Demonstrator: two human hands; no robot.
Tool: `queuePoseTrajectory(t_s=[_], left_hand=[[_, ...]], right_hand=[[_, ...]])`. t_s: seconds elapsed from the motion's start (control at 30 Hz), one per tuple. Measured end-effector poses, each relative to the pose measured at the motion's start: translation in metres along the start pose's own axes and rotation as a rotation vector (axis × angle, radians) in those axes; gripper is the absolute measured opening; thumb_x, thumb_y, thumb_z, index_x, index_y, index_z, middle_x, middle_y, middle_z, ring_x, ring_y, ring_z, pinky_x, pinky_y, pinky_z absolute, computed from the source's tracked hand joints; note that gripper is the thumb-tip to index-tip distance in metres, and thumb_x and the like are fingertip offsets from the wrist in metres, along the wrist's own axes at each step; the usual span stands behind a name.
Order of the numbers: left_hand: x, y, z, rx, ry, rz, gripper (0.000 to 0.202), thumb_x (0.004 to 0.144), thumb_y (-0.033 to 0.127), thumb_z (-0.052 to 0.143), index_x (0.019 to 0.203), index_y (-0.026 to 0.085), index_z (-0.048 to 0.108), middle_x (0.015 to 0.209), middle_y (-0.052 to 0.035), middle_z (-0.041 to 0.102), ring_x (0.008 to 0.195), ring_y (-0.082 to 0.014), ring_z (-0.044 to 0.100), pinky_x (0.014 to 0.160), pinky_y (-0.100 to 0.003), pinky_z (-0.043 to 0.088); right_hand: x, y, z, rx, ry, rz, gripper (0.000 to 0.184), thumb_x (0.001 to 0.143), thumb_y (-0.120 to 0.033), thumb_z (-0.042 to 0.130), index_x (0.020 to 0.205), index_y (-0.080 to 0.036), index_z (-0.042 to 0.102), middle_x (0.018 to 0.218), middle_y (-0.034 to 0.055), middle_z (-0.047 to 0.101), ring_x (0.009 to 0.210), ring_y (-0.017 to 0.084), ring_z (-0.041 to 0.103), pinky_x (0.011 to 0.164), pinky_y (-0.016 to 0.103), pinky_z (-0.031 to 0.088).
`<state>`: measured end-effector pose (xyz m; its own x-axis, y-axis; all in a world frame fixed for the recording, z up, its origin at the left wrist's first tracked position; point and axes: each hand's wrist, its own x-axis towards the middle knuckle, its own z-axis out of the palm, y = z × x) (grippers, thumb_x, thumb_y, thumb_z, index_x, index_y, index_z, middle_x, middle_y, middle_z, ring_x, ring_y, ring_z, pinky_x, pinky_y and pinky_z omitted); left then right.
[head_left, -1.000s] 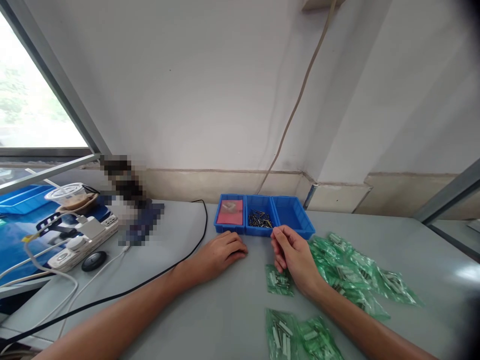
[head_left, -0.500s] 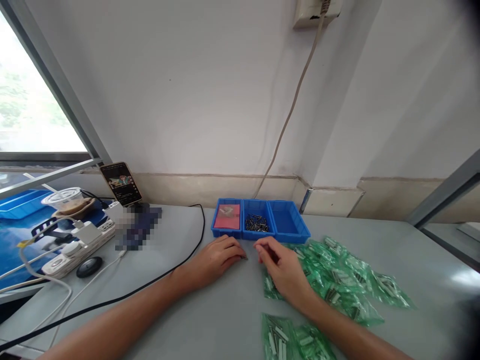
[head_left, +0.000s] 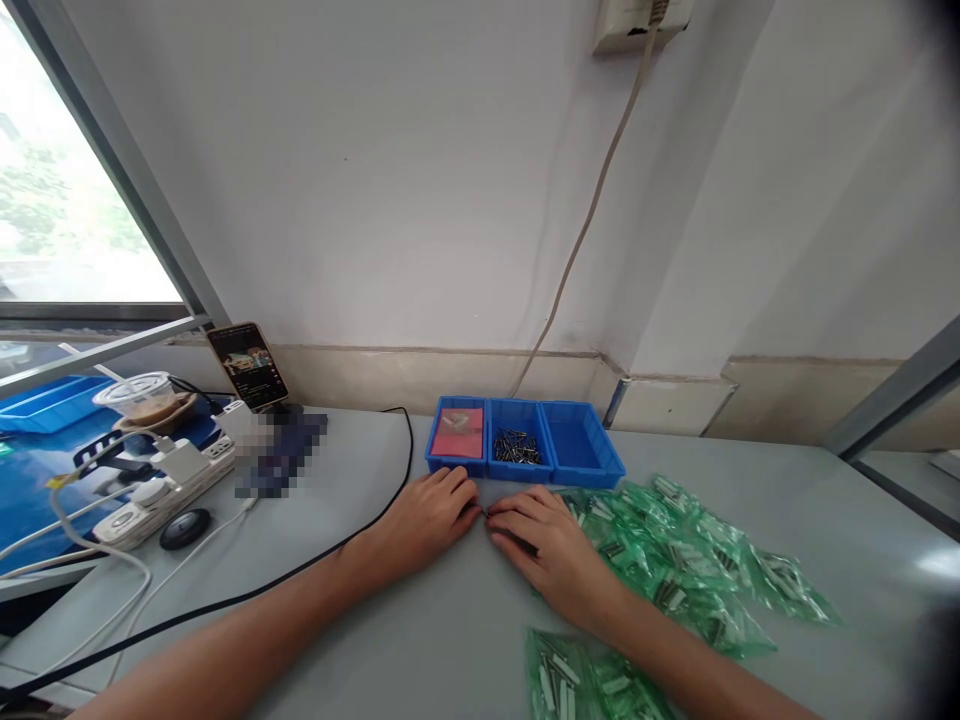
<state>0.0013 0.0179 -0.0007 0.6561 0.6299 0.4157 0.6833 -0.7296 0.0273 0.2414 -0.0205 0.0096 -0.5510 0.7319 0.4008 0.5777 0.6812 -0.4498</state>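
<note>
On the grey table, just in front of the blue three-part tray (head_left: pixel 517 478), my left hand (head_left: pixel 433 510) rests with thumb and fingers pinched. A small dark metal piece (head_left: pixel 485 514) shows at its fingertips, too small to name surely. My right hand (head_left: pixel 551 548) lies palm down beside it, fingers stretched toward that piece and thumb apart; its fingertips reach the piece. The tray's middle compartment contains many small dark metal screws or pins (head_left: pixel 516 448). Its left compartment has a red sheet (head_left: pixel 459 433) with a small clear bag on it.
Green plastic bags (head_left: pixel 690 550) of small pale and metal parts lie right of my right hand, with more bags (head_left: pixel 559 675) at the front. A black cable (head_left: pixel 300 570) crosses the table at left. Beyond it are a mouse (head_left: pixel 185 529), a power strip (head_left: pixel 165 495) and a phone (head_left: pixel 247 365).
My right hand has moved left and its fingers have stretched out, bringing its fingertips to my left hand's fingertips. The left hand has barely moved; the view has shifted slightly.
</note>
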Motion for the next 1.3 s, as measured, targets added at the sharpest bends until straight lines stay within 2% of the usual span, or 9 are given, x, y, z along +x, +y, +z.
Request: queuePoseTrajectory(t_s=[0.17,0.3,0.43,0.6,1.3], left_hand=[[-0.001,-0.004,0.001,-0.192,-0.023,0.009,0.008,0.111,0.024,0.056,0.109,0.020,0.062,0.103,-0.0029,0.063,0.095,-0.0198,0.061,0.084,-0.031,0.049],[-0.002,-0.005,0.000,-0.271,-0.031,-0.001,0.009,0.111,0.026,0.056,0.110,0.020,0.062,0.105,-0.0036,0.063,0.098,-0.0200,0.060,0.088,-0.032,0.049],[-0.001,-0.004,-0.002,-0.288,-0.031,-0.004,0.007,0.110,0.025,0.058,0.107,0.019,0.062,0.105,-0.0040,0.063,0.098,-0.0201,0.060,0.086,-0.031,0.050],[0.001,-0.003,-0.006,-0.306,-0.047,-0.006,0.006,0.109,0.023,0.059,0.107,0.020,0.062,0.106,-0.0040,0.064,0.099,-0.0201,0.061,0.087,-0.031,0.050],[0.000,-0.004,-0.010,-0.321,-0.074,0.013,0.007,0.109,0.027,0.060,0.107,0.021,0.063,0.106,-0.0039,0.065,0.099,-0.0199,0.062,0.086,-0.031,0.050]], right_hand=[[0.001,-0.002,-0.002,-0.017,-0.034,-0.021,0.017,0.103,-0.018,0.068,0.115,-0.025,0.077,0.117,0.0057,0.076,0.106,0.028,0.062,0.095,0.048,0.049],[0.000,-0.002,-0.001,-0.013,-0.048,-0.051,0.019,0.104,-0.018,0.066,0.119,-0.024,0.076,0.115,0.0058,0.076,0.105,0.028,0.061,0.094,0.046,0.049],[-0.001,0.001,0.002,-0.008,-0.045,-0.098,0.024,0.106,-0.014,0.060,0.121,-0.025,0.075,0.114,0.0054,0.076,0.105,0.027,0.061,0.094,0.043,0.050],[-0.001,0.001,0.002,-0.053,-0.046,-0.088,0.028,0.106,-0.012,0.058,0.125,-0.025,0.074,0.117,0.0073,0.072,0.105,0.026,0.061,0.093,0.043,0.052],[-0.001,-0.002,0.000,-0.086,-0.061,-0.086,0.024,0.107,-0.013,0.057,0.119,-0.023,0.074,0.120,0.0081,0.071,0.107,0.027,0.061,0.094,0.044,0.052]])
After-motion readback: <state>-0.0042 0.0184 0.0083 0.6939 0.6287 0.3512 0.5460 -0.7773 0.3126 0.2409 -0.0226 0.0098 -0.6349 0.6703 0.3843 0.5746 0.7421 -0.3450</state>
